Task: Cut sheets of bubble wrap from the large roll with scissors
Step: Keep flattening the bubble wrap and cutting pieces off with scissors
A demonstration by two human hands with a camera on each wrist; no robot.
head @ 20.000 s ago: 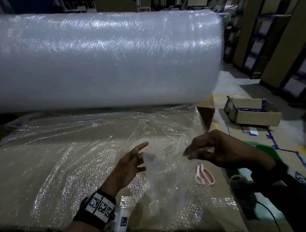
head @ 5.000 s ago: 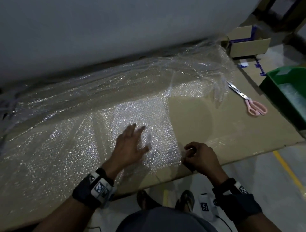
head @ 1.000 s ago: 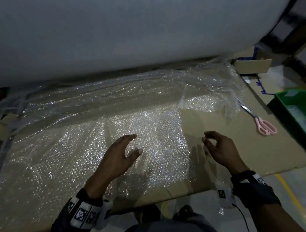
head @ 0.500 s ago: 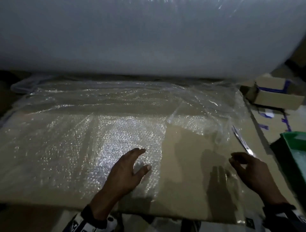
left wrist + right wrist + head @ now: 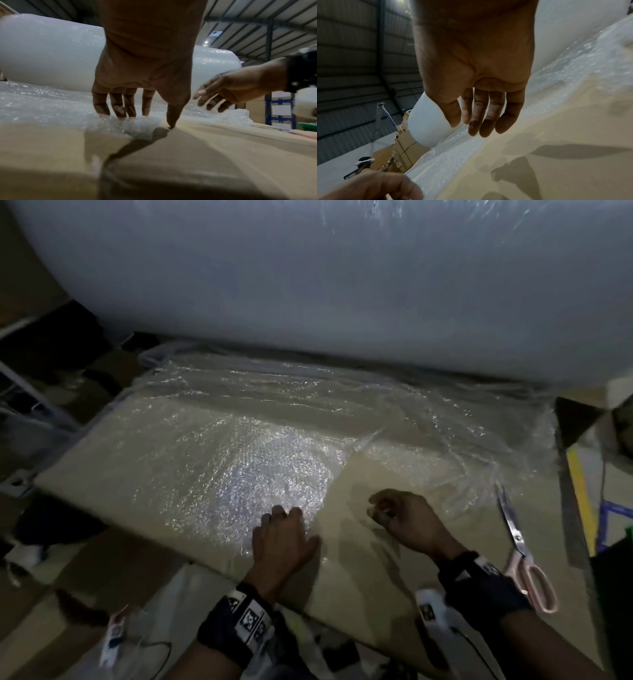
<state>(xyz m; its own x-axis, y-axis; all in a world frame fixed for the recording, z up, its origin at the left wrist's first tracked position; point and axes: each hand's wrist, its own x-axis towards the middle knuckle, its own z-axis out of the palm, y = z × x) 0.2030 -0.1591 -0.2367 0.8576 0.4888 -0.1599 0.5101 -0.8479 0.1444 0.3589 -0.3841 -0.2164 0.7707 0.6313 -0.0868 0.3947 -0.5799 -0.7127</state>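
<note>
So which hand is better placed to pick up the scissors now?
The right hand. It is free above the cardboard, nearer the scissors on its side, while the left hand presses the bubble wrap.

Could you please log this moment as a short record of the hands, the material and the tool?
left hand: fingers pressed flat on the clear bubble wrap sheet
right hand: empty, above the tan cardboard surface
pink-handled scissors: lying on the cardboard, beside the right hand, untouched
large white bubble wrap roll: behind the sheet
</note>
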